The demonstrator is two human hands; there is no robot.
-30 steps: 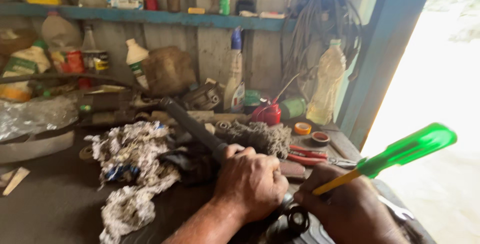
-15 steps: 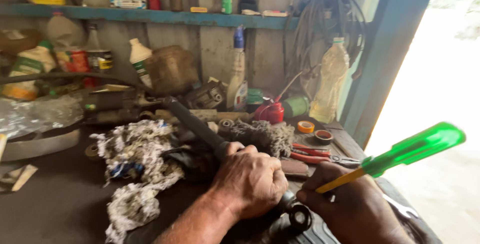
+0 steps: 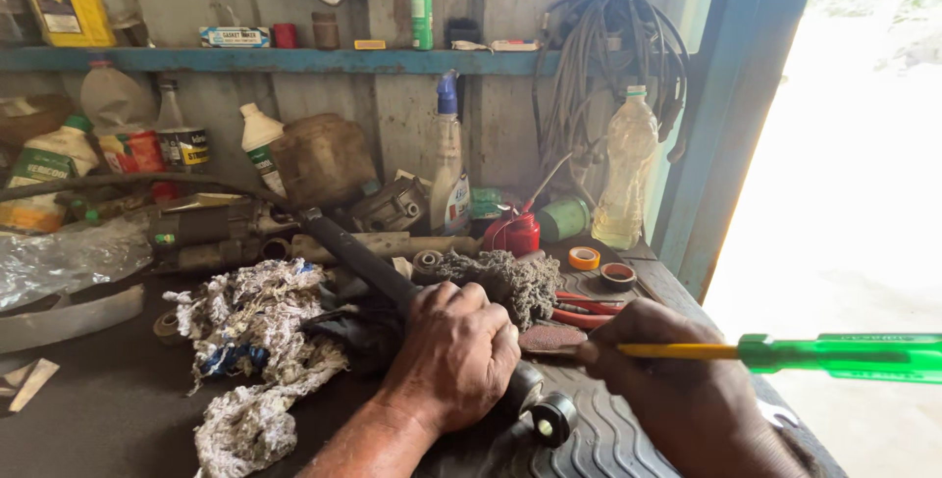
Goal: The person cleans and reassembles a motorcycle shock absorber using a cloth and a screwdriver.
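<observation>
The left hand [image 3: 456,355] is wrapping its fingers tight round a black tube [image 3: 361,260], w/ knuckles up, pressing it down on the tabletop [image 3: 88,409]. The tube is lying at a slant, running from the back-left clutter toward the front-right; its near end is carrying a round black eyelet [image 3: 552,418] that is sitting on a ribbed rubber mat [image 3: 608,439] just beside the left hand's wrist side.

The right hand [image 3: 677,385] is closing round the yellow shaft of a screwdriver [image 3: 834,354], approx. at the shaft's inner end; the clear green handle is sticking out to the right, well past the tabletop edge. The tip is hidden behind the fingers, so can't tell what it is touching. The two hands are sitting near each other, not touching.

Left of the tube a heap of white rags [image 3: 250,341] w/ blue threads is lying on the tabletop, touching the tube's dark wrapping. Behind the left hand a grey mop-like wad [image 3: 500,282] is resting, and red-handled pliers [image 3: 584,309] are lying between that wad and the right hand. Further back: a red oil can [image 3: 515,233], two tape rolls [image 3: 601,267], a spray bottle [image 3: 449,169], a clear plastic bottle [image 3: 628,174], and a blue shelf [image 3: 294,59] w/ small tins on it.
</observation>
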